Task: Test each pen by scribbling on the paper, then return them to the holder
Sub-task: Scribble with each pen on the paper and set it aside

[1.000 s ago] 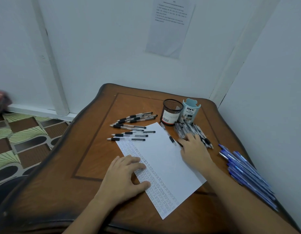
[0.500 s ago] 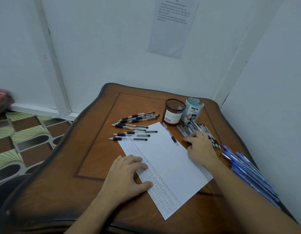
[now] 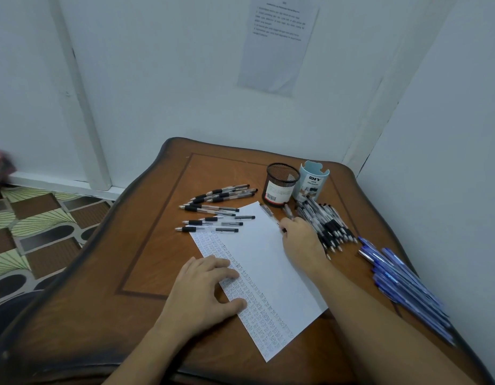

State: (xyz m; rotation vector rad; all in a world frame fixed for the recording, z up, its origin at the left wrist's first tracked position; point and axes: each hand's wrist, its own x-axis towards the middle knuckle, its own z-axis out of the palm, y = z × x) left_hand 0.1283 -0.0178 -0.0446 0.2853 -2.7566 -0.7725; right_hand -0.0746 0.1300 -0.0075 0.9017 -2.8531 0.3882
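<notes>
Colours and patterns in view
Brown wooden table (image 3: pixel 157 259), dark inlaid border line; white paper sheet (image 3: pixel 268 259), rows of dark scribbles; black mesh pen cup (image 3: pixel 282 177), white-and-red label; pale-blue desk organiser (image 3: pixel 314 180), black lettering; clear black-gripped pens (image 3: pixel 210 208); blue pens (image 3: pixel 402 282); green-fan, brown-square floor tiles (image 3: pixel 40 226).

The brown wooden surface (image 3: pixel 146 259) carries white paper (image 3: pixel 271 262) at centre, black pens (image 3: pixel 213 209) at its upper left, a mesh holder (image 3: pixel 281 184) and blue organizer (image 3: pixel 313 182) above, blue pens (image 3: pixel 402 279) at right.
</notes>
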